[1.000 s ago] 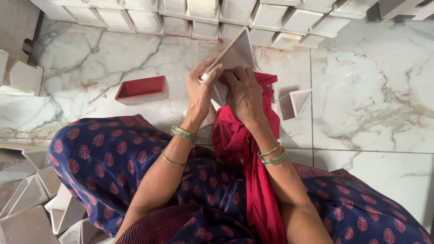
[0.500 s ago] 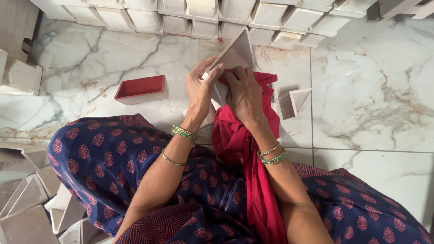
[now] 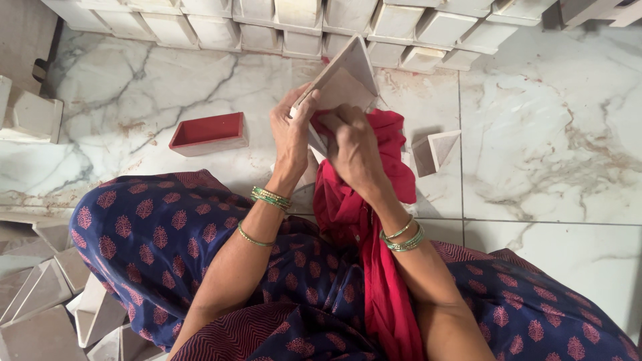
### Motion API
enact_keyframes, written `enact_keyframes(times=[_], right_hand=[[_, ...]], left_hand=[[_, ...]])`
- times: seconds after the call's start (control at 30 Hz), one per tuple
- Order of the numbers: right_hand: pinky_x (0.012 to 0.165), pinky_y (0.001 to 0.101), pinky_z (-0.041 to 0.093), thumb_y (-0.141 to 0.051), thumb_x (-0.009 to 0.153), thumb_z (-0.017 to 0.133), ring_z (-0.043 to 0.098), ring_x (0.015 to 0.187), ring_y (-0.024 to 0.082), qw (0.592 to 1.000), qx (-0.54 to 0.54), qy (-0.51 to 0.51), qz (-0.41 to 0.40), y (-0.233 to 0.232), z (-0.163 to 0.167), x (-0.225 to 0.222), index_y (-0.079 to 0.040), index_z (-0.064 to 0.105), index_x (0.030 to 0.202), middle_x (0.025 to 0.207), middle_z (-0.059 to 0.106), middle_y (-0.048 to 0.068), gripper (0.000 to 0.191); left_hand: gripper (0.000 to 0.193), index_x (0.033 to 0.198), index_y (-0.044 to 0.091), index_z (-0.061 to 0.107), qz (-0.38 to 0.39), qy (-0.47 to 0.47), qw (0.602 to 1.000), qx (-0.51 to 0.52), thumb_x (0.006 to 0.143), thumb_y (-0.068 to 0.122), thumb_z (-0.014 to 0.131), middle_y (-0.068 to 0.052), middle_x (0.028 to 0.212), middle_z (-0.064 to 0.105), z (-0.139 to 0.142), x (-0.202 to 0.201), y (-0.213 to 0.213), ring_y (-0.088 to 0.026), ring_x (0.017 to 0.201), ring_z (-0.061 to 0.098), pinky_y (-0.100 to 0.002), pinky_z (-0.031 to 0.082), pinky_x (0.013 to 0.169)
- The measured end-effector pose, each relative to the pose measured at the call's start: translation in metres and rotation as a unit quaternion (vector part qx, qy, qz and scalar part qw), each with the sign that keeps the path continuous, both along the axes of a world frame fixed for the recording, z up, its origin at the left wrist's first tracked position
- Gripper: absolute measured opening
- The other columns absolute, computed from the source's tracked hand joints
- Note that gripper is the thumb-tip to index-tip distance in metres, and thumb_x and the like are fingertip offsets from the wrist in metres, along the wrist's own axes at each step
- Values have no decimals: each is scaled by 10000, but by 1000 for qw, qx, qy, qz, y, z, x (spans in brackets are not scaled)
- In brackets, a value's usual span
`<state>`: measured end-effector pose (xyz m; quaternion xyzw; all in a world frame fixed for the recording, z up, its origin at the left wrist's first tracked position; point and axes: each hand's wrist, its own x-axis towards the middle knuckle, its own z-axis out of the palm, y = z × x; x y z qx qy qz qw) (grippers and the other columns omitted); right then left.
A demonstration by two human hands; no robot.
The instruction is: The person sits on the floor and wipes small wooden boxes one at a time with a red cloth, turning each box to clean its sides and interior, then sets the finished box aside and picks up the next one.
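**Folding a pale box over the lap**

Marble floor point(image 3: 548, 134) fills the head view, with a row of pale boxes point(image 3: 301, 20) along its far edge. Both hands grip one pale box point(image 3: 344, 77) above a red cloth point(image 3: 361, 200): the left hand point(image 3: 291, 130) closed on its side, the right hand point(image 3: 351, 144) pinching its lower flap. A red tray point(image 3: 208, 134) lies left. Judging by the grip, a flap is being pressed; the next move likely needs firm creasing.

Green bangles point(image 3: 403, 237), navy-print dress point(image 3: 154, 241), red scarf point(image 3: 374, 267)
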<state>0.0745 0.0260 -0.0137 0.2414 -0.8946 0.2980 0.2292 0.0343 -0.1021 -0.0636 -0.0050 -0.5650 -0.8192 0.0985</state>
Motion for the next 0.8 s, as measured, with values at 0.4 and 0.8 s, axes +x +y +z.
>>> enact_keyframes(times=[0.4,0.8], right_hand=[[833,416,582,84,822,669,637,980,317,997,13,49,-60,10,14,2,-57,754,1105,1045,663,89,328],[916,424,554,95,833,653,628,1032,334,999,-14,10,-30,12,10,4,-66,749,1091,1085,673,106,319]], left_hand=[[441,1192,-33,751,7,33,998,-44,956,331,670,13,897,625,3,11,-2,-88,849,512,-248,403,752],[433,1166,-42,739,-4,33,999,-28,950,331,696,9,907,642,6,11,-1,-92,840,529,-250,420,743]])
